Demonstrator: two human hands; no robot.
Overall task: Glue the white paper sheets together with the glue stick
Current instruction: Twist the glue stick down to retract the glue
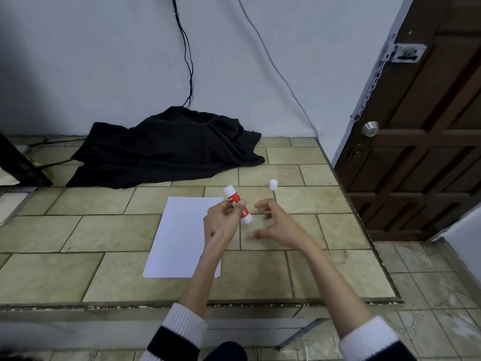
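Note:
A white paper sheet [179, 238] lies flat on the tiled floor in the middle of the view. Above its right edge my left hand [221, 222] holds a red and white glue stick [238, 207] tilted, its fingers curled round the middle of the tube. The stick's white cap [273, 184] stands on the floor farther back to the right, apart from the stick. My right hand [273, 222] hovers just right of the glue stick with fingers spread and loosely curled, holding nothing.
A black cloth [166, 149] is heaped against the wall behind the paper, with cables running up the wall. A dark wooden door [416, 142] stands at the right. A dark object [18, 165] sits at the far left. A step edge [208, 304] crosses the floor in front.

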